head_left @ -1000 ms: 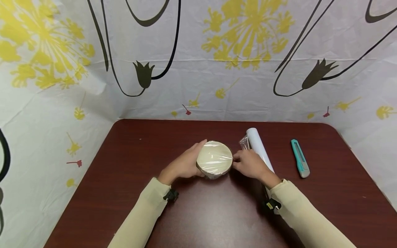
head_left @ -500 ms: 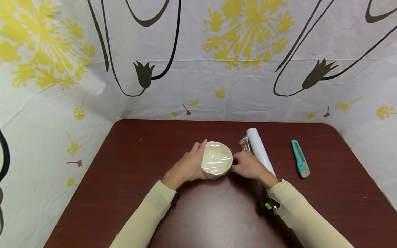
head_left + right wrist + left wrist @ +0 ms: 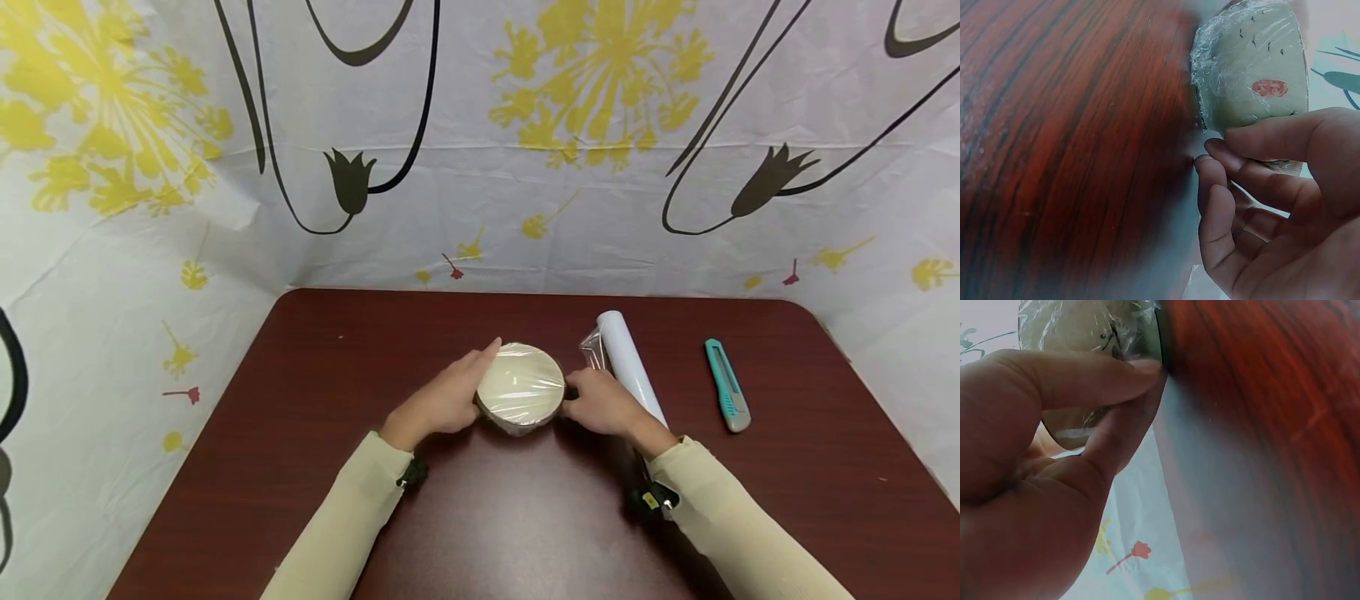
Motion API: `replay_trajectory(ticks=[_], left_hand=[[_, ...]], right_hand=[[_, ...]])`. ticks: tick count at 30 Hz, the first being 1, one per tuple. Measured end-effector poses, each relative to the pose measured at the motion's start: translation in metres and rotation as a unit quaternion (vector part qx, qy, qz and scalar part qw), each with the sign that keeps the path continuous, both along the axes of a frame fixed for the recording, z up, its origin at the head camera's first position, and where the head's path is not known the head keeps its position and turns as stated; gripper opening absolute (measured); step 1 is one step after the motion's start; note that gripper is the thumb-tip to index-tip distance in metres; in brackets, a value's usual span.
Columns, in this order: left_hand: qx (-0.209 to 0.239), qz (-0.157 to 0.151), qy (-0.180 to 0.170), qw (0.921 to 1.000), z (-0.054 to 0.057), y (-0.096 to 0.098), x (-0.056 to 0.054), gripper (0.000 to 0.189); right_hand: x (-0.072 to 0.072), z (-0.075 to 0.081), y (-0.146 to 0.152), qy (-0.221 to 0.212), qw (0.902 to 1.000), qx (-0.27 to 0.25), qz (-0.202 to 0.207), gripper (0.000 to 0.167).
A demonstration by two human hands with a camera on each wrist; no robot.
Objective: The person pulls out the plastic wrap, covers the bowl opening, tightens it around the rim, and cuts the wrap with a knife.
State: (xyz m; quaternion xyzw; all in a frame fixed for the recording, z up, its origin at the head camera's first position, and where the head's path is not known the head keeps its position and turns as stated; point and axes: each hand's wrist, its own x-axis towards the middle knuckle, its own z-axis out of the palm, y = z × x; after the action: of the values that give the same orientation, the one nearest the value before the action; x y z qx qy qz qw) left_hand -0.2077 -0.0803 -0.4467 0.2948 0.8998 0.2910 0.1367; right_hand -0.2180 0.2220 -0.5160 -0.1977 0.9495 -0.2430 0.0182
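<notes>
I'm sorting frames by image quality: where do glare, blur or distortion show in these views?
Head view: sharp, with wide-angle bending at the edges and glare on the film over the bowl. Left wrist view: the left hand is soft and the table blurred. Right wrist view: bowl crisp, nearer table smeared.

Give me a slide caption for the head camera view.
Left hand and right hand touch the sides of a film-covered bowl on a table, cling-film roll and cutter alongside.

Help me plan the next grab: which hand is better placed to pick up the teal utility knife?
Right, probably. The right hand rests on the wrapped bowl on the side facing the utility knife, past the film roll. The left hand would have to cross over the bowl.
</notes>
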Motion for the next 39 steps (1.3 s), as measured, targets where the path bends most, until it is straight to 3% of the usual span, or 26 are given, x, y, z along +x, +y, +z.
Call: replay_trajectory(ticks=[5,12,22,31,39], left_hand=[[0.011,-0.005,0.016,0.9998,-0.001,-0.002,-0.002,0.106],[0.024,-0.011,0.021,0.9994,-0.002,0.001,-0.001,0.12],[-0.018,0.012,0.055,0.9983,-0.004,0.011,0.007,0.136],[-0.013,0.021,0.008,0.9997,-0.001,0.015,0.012,0.157],[-0.027,0.054,0.049,0.997,-0.004,0.024,0.017,0.141]], right_hand=[[0.0,0.0,-0.001,0.006,1.0,-0.001,0.0,0.005],[0.002,0.002,0.0,0.005,1.0,-0.004,0.002,0.006],[0.002,0.001,-0.001,-0.001,1.0,-0.006,-0.002,0.009],[0.002,0.0,-0.002,-0.009,0.9999,0.002,-0.01,0.009],[0.004,0.002,-0.004,0.005,0.9999,0.014,-0.009,0.011]])
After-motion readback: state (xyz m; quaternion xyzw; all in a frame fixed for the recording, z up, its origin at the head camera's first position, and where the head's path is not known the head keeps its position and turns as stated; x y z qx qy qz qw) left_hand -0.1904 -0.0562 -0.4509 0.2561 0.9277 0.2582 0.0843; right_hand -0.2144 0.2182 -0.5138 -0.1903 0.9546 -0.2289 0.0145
